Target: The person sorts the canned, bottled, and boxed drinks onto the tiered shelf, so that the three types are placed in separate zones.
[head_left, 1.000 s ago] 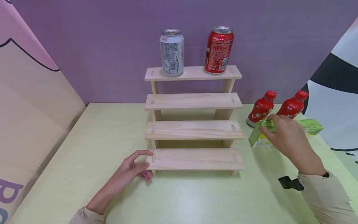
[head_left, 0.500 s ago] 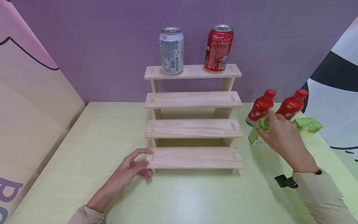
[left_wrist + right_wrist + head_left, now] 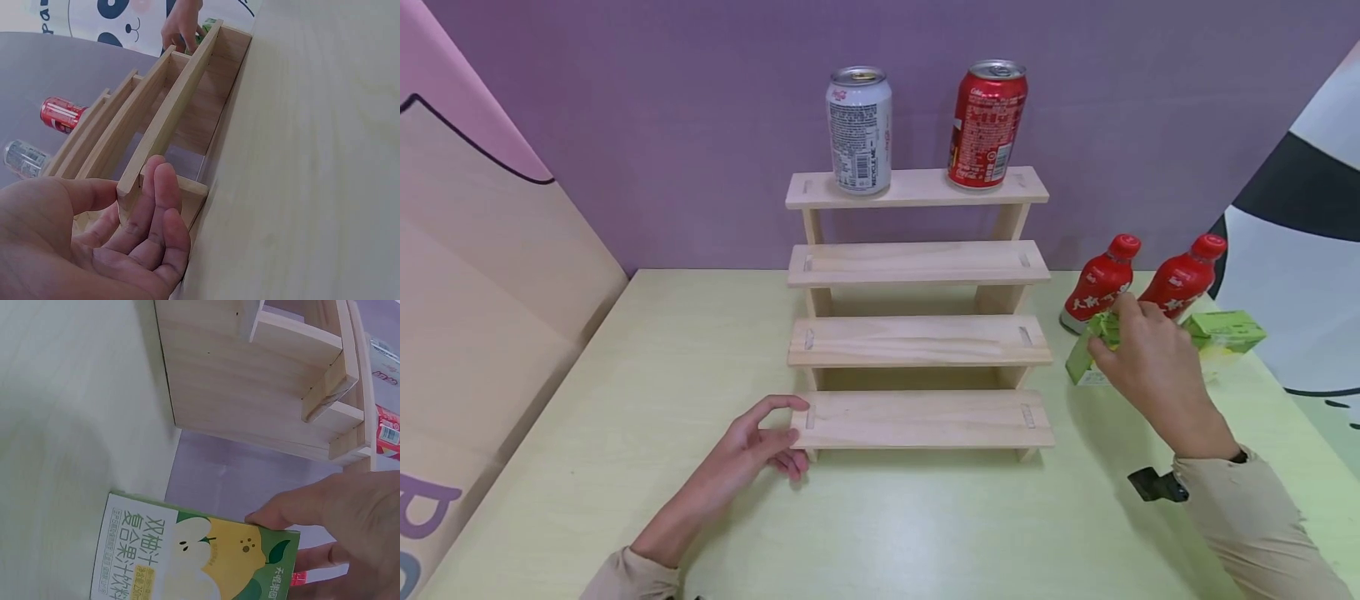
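Observation:
My left hand (image 3: 748, 446) holds the left end of the lowest board of a four-step wooden display stand (image 3: 921, 417). In the left wrist view, the thumb and fingers of that left hand (image 3: 119, 231) lie about the corner of the board. At the right of the table my right hand (image 3: 1153, 367) grips the top of a green juice carton (image 3: 1084, 362). The right wrist view shows this juice carton (image 3: 200, 556) with fruit printed on its face, the thumb at its upper edge. The carton stands on the table; part of it is hidden by the hand in the head view.
On the top step stand a white can (image 3: 859, 133) and a red can (image 3: 987, 125). Two red bottles (image 3: 1101, 287) stand behind the gripped carton. A second green carton (image 3: 1225, 333) is to its right. A purple backdrop (image 3: 700, 142) rises behind the table (image 3: 625, 400).
My right wrist and forearm have shifted a little to the left, the hand staying at the carton. The left hand keeps its place on the stand. The head view has tilted slightly.

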